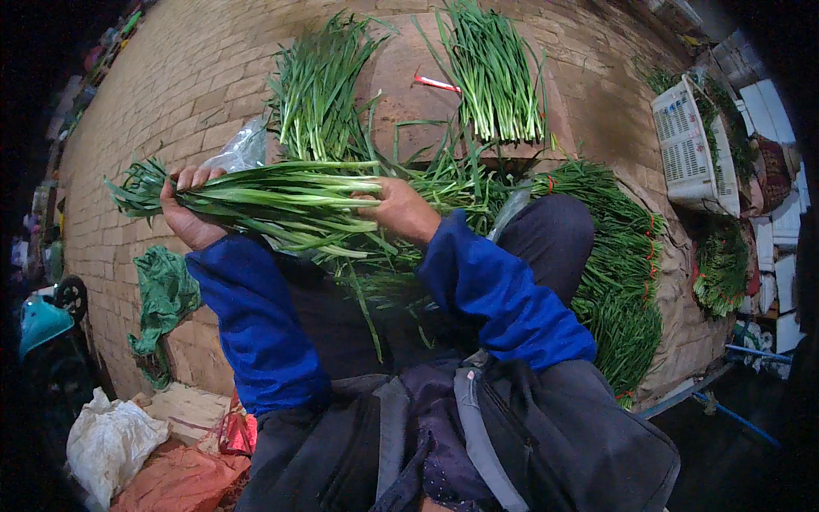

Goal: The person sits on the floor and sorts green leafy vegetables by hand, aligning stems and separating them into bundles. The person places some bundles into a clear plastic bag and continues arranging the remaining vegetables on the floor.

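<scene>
My left hand (192,208) is closed around the leafy end of a bunch of garlic chives (275,195), held level above my lap. At the pale stem end, my right hand (400,208) grips some stalks between thumb and fingers. Beyond the bunch, a loose pile of chives (320,83) lies at the left of a brown board (403,57), and another pile (492,77) lies at its right. A red and white strip (437,83) rests between them. Loose leaves (448,185) are strewn below the board and over my lap.
Chive bundles tied with red bands (614,256) are stacked on cloth at my right. Farther right stands a white plastic crate (694,147) with greens. A clear plastic bag (243,147) and green netting (163,294) lie left on the brick paving. White (112,435) and orange sacks (182,480) are at lower left.
</scene>
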### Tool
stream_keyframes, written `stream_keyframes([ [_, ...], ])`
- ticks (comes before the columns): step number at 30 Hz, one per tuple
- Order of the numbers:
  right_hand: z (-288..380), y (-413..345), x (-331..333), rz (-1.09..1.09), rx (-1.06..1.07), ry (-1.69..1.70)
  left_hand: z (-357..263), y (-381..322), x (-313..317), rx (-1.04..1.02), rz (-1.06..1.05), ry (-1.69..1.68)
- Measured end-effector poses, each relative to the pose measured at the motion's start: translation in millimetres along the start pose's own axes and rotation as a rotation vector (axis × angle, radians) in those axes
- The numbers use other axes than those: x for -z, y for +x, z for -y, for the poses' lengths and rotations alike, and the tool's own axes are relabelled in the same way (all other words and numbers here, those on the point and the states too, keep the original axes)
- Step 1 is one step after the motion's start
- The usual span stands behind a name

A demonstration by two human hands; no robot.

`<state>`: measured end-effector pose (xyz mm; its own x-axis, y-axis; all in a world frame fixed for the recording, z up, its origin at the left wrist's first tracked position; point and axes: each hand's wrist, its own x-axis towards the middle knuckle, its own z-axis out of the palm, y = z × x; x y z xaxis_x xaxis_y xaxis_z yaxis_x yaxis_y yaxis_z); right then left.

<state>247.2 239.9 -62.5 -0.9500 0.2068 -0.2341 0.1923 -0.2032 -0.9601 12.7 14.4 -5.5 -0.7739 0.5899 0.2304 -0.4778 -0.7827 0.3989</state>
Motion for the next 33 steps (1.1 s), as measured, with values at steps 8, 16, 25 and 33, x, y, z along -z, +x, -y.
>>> stream_keyframes([
  [8,-7.2,3.3,6.6,-0.015,0.074,0.008,-0.6,1.5,8.7,-0.001,-0.054,0.04],
  [16,-2.6,-7.1,33.3,-0.039,0.015,0.012,-3.7,3.8,17.0,-0.015,-0.063,0.002],
  [25,-18.9,-45.2,108.5,-0.356,-0.127,-1.0,-20.9,5.4,31.4,-0.168,-0.342,0.014],
  [33,19.8,-52.0,65.6,-0.233,0.396,-0.736,-18.6,3.2,32.8,-0.206,-0.475,0.13],
])
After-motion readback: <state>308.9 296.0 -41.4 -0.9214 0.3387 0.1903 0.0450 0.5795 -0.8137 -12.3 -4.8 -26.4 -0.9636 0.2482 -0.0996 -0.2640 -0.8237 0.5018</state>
